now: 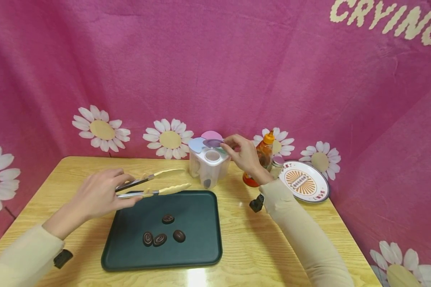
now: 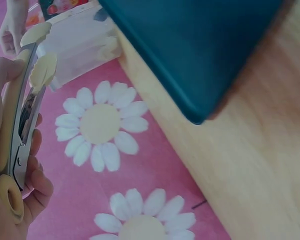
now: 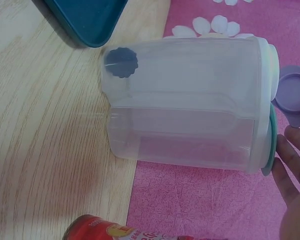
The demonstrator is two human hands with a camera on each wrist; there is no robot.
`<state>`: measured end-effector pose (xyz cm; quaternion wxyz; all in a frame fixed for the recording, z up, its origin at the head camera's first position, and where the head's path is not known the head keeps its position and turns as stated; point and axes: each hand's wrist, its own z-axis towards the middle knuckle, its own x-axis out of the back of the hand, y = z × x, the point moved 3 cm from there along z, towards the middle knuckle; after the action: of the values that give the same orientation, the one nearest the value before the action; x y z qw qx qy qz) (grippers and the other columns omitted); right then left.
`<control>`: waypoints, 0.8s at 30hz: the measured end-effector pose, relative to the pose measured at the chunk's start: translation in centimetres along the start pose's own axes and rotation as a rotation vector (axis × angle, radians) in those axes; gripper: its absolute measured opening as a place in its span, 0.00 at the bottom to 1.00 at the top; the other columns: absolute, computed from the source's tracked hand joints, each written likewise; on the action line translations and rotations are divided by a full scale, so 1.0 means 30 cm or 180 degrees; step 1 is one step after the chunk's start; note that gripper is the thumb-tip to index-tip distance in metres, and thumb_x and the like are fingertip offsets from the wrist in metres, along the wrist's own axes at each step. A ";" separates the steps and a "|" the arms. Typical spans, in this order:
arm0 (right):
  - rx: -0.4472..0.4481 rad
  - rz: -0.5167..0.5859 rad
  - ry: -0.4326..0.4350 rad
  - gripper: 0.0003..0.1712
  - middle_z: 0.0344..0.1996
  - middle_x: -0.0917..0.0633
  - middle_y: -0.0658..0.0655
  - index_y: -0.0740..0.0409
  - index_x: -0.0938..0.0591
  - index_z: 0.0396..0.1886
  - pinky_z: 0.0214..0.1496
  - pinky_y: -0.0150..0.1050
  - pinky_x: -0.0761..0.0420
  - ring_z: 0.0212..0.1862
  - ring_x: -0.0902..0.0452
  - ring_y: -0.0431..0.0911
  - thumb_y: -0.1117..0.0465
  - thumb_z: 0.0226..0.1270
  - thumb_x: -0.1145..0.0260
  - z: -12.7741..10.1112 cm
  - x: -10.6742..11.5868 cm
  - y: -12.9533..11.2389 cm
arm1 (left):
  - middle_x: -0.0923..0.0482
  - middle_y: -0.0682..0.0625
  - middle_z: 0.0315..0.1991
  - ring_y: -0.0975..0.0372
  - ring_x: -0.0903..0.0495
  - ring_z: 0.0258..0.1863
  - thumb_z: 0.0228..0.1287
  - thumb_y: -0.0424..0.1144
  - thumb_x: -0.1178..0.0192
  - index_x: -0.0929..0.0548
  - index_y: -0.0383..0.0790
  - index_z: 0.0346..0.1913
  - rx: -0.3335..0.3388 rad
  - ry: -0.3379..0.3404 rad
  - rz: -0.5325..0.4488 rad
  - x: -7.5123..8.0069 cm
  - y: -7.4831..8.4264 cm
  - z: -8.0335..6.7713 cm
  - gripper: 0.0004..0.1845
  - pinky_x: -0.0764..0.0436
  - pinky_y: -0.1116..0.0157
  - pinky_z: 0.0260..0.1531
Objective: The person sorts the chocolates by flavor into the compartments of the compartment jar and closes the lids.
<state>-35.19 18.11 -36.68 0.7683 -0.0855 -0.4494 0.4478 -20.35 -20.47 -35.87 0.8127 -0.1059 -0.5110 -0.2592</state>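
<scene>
Behind the dark green rectangular tray (image 1: 197, 223), both hands work at the clear plastic compartment container (image 1: 208, 165).

Left hand (image 1: 98, 195) reaches in over the tray's near-left corner, fingers curled round metal tongs with cream tips (image 1: 154, 185); the tong arms stand slightly apart, tips just short of the container and above the tray's back edge. Right hand (image 1: 242, 153) comes from the container's right, wrist bent, fingertips pinching the purple round flap lid (image 1: 212, 142), which stands lifted over an open compartment. Four dark swirled chocolate pieces (image 1: 163, 233) lie on the tray, well in front of the container. Only the right wrist view shows a dark scalloped piece (image 3: 121, 62) at the container's bottom and its teal lid edge; the left wrist view shows the tongs' hinge end in the palm. An orange-capped sauce bottle (image 1: 263, 153) stands right of the container on the wooden surface (image 1: 255, 243).
</scene>
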 end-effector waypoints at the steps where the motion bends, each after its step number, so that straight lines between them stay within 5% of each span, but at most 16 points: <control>1: 0.0000 -0.0001 0.0004 0.10 0.40 0.08 0.59 0.59 0.12 0.45 0.47 0.47 0.11 0.42 0.10 0.50 0.57 0.72 0.27 0.000 0.000 -0.001 | 0.18 0.53 0.29 0.65 0.30 0.24 0.45 0.56 0.19 0.09 0.44 0.42 -0.0022 0.0021 0.0023 0.000 -0.003 -0.014 0.25 0.33 0.68 0.20; 9: -0.0017 -0.0025 -0.0028 0.10 0.41 0.08 0.59 0.59 0.12 0.46 0.47 0.47 0.11 0.42 0.11 0.51 0.57 0.73 0.28 -0.002 -0.001 -0.003 | 0.21 0.58 0.27 0.68 0.32 0.22 0.40 0.59 0.18 0.10 0.48 0.39 -0.0026 -0.0035 0.0131 -0.003 -0.025 -0.122 0.25 0.34 0.68 0.18; 18: 0.0018 -0.0014 -0.0015 0.10 0.40 0.08 0.59 0.59 0.12 0.46 0.46 0.47 0.11 0.41 0.11 0.51 0.58 0.72 0.27 -0.003 0.002 -0.007 | 0.25 0.62 0.27 0.71 0.36 0.23 0.48 0.63 0.21 0.09 0.52 0.41 0.0213 -0.0648 0.0045 -0.056 -0.026 -0.197 0.23 0.38 0.71 0.21; 24: 0.0023 -0.0048 -0.0005 0.11 0.40 0.08 0.60 0.60 0.12 0.46 0.46 0.49 0.11 0.40 0.11 0.52 0.58 0.71 0.27 -0.003 0.004 -0.012 | 0.29 0.65 0.25 0.75 0.39 0.22 0.47 0.62 0.20 0.10 0.55 0.38 0.0091 -0.0557 -0.0037 -0.072 -0.026 -0.228 0.20 0.39 0.72 0.21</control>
<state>-34.89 18.01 -36.47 0.7716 -0.0789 -0.4489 0.4436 -16.19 -23.44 -40.97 0.7649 -0.1136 -0.5843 -0.2463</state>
